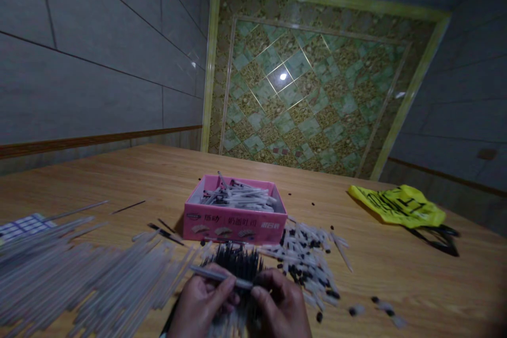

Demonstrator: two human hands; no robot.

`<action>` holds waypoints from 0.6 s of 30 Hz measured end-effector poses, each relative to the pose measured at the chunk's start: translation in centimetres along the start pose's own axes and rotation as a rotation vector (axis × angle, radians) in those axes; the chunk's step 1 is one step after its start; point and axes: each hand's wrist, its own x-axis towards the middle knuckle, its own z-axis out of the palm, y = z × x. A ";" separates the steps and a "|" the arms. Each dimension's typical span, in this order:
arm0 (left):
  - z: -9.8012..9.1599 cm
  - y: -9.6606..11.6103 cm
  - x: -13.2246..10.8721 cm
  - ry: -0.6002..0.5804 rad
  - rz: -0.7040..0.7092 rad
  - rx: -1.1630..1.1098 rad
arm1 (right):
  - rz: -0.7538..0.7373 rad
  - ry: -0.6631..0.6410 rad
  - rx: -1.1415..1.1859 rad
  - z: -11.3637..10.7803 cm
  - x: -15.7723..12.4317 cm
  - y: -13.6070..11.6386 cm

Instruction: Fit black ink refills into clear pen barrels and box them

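My left hand (204, 298) pinches a thin, translucent pen-like tube (214, 274), which lies nearly level above the table. The fingers of my right hand (283, 301) are closed at its right end; whatever small part they may hold there is hidden. Beneath and just beyond both hands is a dense bunch of thin black sticks (240, 259). Directly behind that stands a pink open box (233, 227), filled with whitish tubes (237, 195), some showing dark ends. Close to my right hand lies a heap of short clear caps with black pieces (307, 259).
Many long clear tubes (119, 274) cover the table's left side, beside a checked cloth-like item (26, 227). A yellow bag (400, 206) with black handles lies at the right. A few loose caps (384, 306) sit near the front right. Tiled walls enclose the wooden table (130, 174).
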 end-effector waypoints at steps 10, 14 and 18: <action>0.0 0.1 -0.2 0.041 -0.033 -0.021 | -0.017 -0.062 0.035 0.3 -0.3 0.8; 0.2 0.2 -0.3 0.034 -0.056 -0.048 | -0.063 -0.136 -0.012 0.1 -0.3 0.7; 0.1 -0.1 -0.1 0.018 -0.075 -0.064 | -0.029 -0.094 -0.012 0.2 -0.3 0.9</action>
